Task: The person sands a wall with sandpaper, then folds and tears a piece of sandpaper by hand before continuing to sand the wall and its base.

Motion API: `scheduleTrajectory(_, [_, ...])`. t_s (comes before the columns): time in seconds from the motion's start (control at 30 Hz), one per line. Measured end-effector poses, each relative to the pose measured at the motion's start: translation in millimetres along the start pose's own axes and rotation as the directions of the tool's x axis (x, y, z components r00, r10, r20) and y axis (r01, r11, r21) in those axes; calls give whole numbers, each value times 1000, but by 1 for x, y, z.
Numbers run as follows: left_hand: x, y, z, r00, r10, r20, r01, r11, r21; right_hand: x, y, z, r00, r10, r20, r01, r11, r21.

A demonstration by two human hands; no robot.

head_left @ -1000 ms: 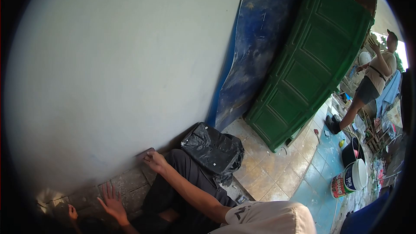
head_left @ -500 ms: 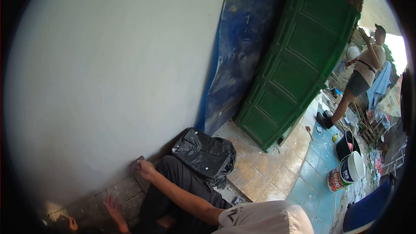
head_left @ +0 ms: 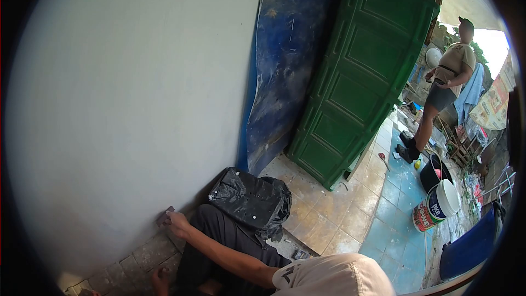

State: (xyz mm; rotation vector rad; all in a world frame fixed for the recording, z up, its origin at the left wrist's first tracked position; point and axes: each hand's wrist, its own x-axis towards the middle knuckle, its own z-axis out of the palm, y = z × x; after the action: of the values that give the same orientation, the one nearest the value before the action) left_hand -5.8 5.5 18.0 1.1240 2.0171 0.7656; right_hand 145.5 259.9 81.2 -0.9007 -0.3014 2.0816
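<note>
My right hand (head_left: 177,226) is closed on a small, flat, dark brown piece that looks like sandpaper (head_left: 164,216). It presses this against the low part of the white wall (head_left: 142,104), just above the floor bricks. My left hand (head_left: 160,282) is low at the bottom edge, in shadow and partly cut off; its fingers are not clear. My bent knee in dark trousers (head_left: 211,233) is beside the right hand. Close by, a black plastic bag (head_left: 249,200) lies against the wall.
A blue sheet (head_left: 290,49) and a large green panel (head_left: 367,77) lean beyond the bag. On the tiled floor stand a white paint bucket (head_left: 436,205) and a black bucket (head_left: 435,169). Another person (head_left: 446,77) stands farther back, near a blue barrel (head_left: 468,249).
My right hand has shifted slightly left and down along the wall with the sandpaper. My left hand, spread before, has drawn down and back. The other person has lowered a raised hand.
</note>
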Motion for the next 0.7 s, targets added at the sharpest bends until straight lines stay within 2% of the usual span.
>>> scheduleTrajectory(0.03, [4, -3, 0, 1000, 17, -4, -17, 1000, -6, 3, -1, -1, 1000, 12, 5, -12, 1000, 0])
scheduleTrajectory(0.1, [6, -14, 2, 999, 46, -10, -46, 999, -27, 4, 0, -7, 992, -56, 109, 75, 981, -177])
scheduleTrajectory(0.17, [-6, 4, 7, 990, 39, -133, -51, 995, -86, -4, 0, -3, 990, -110, 86, 122, 982, -145])
scheduleTrajectory(0.2, [-4, -6, 9, 985, 117, -126, -133, 982, -132, -12, -3, 1, 993, -99, 56, 105, 986, -127])
scheduleTrajectory(0.23, [-5, -3, 8, 988, 102, -118, -117, 985, -128, -8, -3, -3, 991, -106, 80, 117, 984, -135])
scheduleTrajectory(0.27, [-9, 9, 6, 990, 87, -109, -101, 986, -129, -13, -6, 3, 996, -80, 35, 83, 992, -94])
scheduleTrajectory(0.33, [-18, 33, -1, 983, 133, -125, -163, 950, -267, -14, -10, 2, 988, -19, 151, 23, 999, -26])
scheduleTrajectory(0.37, [-18, 39, -1, 967, 173, -190, -220, 939, -266, -9, -8, -9, 991, 19, 131, -16, 1000, -26])
scheduleTrajectory(0.43, [-10, 35, 0, 970, 131, -206, -211, 876, -434, -9, -8, -16, 994, 61, 85, -59, 998, -27])
scheduleTrajectory(0.47, [-12, 40, -4, 968, 97, -233, -192, 881, -433, -20, -12, -11, 995, 71, 75, -68, 997, -47])
scheduleTrajectory(0.53, [-12, 48, -8, 966, 38, -254, -180, 807, -562, -35, -17, -4, 993, 98, 71, -92, 992, -85])
scheduleTrajectory(0.7, [-15, 67, -24, 940, 28, -340, -256, 717, -648, -27, -19, -6, 993, 107, 43, -105, 994, -38])
